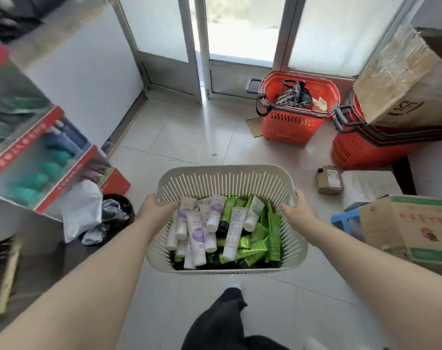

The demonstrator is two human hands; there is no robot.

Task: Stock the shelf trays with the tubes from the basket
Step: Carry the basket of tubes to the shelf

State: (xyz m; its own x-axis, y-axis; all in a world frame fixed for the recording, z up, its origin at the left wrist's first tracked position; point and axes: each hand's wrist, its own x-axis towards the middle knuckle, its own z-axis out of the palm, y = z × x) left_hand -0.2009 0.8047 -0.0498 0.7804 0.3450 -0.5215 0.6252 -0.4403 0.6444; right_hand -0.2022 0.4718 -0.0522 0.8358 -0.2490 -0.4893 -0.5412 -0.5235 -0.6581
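Gripping one white basket (225, 178) of tubes (230, 228), left hand (155, 207) and right hand (299, 209) clamped on its rim, two red baskets (294, 114) beyond

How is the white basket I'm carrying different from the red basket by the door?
The white basket is held up by the left hand and right hand; the red basket stands on the floor. The white one holds tubes, the red one bags. Both have slotted walls.

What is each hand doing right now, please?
Left hand: closed on the left rim of the basket of tubes.
Right hand: closed on the basket's right rim.
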